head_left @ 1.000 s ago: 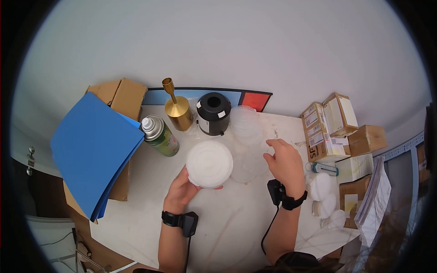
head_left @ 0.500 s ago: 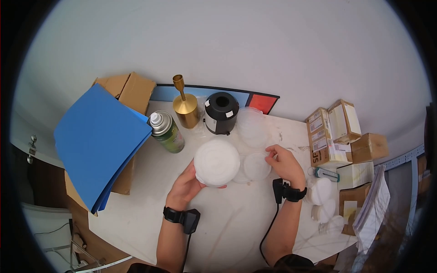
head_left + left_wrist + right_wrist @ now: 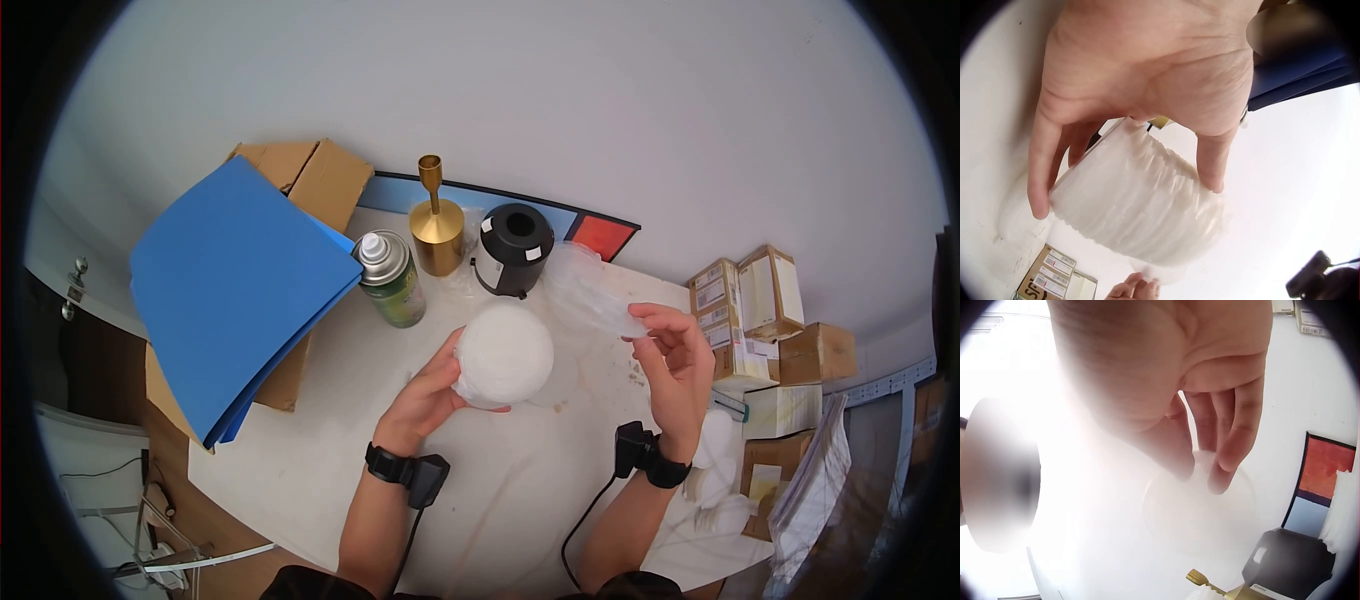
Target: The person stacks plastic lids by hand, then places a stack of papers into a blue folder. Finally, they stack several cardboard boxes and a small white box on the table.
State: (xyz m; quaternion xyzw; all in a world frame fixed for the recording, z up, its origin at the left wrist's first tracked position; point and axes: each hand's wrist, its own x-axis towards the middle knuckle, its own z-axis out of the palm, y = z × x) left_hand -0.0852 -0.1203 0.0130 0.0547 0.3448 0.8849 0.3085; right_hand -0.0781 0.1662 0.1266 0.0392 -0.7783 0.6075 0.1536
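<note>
My left hand grips a thick stack of thin, white round sheets from the side, tilted over the table. In the left wrist view the stack shows ruffled layers, with thumb and fingers on opposite sides. To its right, my right hand pinches the edge of a thin translucent round sheet between thumb and fingers. The right wrist view shows this sheet hanging from the fingertips, faint against the bright background. More translucent round sheets lie beside a black cylindrical device.
At the back left stand a spray can and a gold candlestick-like piece. Blue folders lean on cardboard boxes at the left. Cardboard parcels, white round stacks and papers line the right edge.
The right hand has gone from reaching over the table to pinching a translucent sheet and lifting it, shifting right. The left hand keeps its hold on the stack. The head view has shifted slightly.
</note>
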